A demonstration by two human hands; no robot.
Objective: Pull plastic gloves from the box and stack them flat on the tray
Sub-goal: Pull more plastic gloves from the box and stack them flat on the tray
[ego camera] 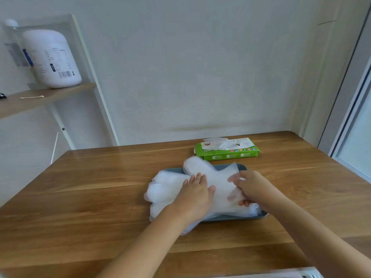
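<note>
in the head view we see the stack of translucent white plastic gloves [215, 177] lying on the shallow blue-grey tray [230, 217], spilling over its left rim onto the wooden table [100, 187]. the left hand [195, 190] presses flat on the stack, fingers straight. the right hand [254, 187] pinches the stack's right edge, fingers curled. the flat green cardboard box [230, 154] sits just behind the tray, plastic poking from its top.

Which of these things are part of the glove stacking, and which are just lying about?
In the job: gloves, tray, green box, left hand pressing them, right hand gripping them.
Lying about: white jug, cotton swab, both on the shelf.
</note>
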